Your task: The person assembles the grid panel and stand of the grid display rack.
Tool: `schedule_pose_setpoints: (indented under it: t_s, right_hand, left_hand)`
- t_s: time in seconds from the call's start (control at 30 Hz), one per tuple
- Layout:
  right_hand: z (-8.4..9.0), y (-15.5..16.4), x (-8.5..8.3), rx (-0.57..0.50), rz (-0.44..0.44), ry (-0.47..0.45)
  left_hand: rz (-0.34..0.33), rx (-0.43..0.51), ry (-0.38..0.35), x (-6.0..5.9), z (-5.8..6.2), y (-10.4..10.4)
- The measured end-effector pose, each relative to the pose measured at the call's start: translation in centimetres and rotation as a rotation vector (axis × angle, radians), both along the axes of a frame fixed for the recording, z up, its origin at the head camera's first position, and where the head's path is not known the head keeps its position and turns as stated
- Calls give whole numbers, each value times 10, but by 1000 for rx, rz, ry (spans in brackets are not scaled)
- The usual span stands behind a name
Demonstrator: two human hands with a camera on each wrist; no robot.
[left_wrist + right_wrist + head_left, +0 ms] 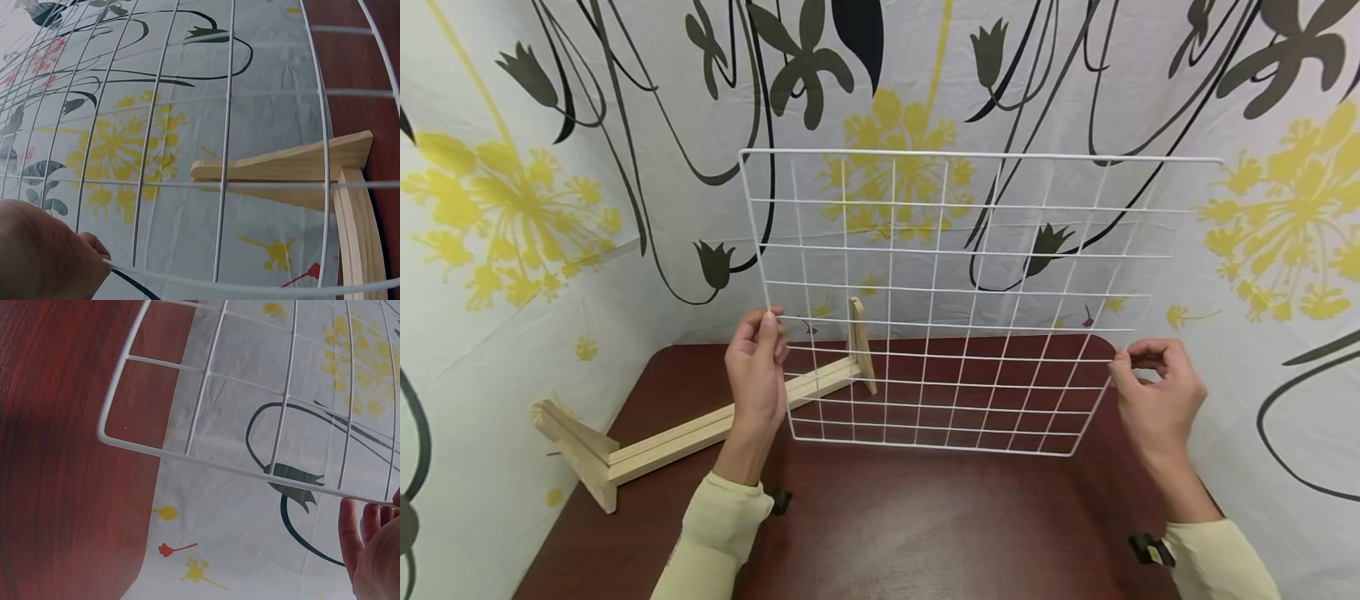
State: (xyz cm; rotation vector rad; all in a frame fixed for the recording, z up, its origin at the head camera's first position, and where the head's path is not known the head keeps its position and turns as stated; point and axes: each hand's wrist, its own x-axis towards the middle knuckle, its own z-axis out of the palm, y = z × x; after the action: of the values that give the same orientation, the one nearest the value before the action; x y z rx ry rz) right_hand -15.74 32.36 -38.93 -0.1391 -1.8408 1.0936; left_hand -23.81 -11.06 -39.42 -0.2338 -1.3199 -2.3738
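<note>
We see a dark red-brown wooden bench (pixel 925 517) with rounded corners, enclosed by white fabric walls (pixel 512 125) printed with yellow flowers and black tulip stems.

No readable text, label, brand, number or sign appears in any view.

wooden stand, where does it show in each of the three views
Head: the wooden stand lies on the table's left side, behind the wire grid, next to the left hand.
Left wrist: at the right, seen through the grid bars.
Right wrist: not in view.
Shared landmark: the white wire grid, in all three views.
</note>
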Motion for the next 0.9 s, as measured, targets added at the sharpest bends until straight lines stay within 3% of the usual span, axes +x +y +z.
schedule_pose_setpoints:
  t_s: [0.63,0.9]
  right_hand:
    - [-10,-4,-4,16,37,8]
    - [-12,-5,-4,10,18,8]
  left_hand:
    - [54,100,104,2,-6,4]
    - [53,96,86,5,-9,6]
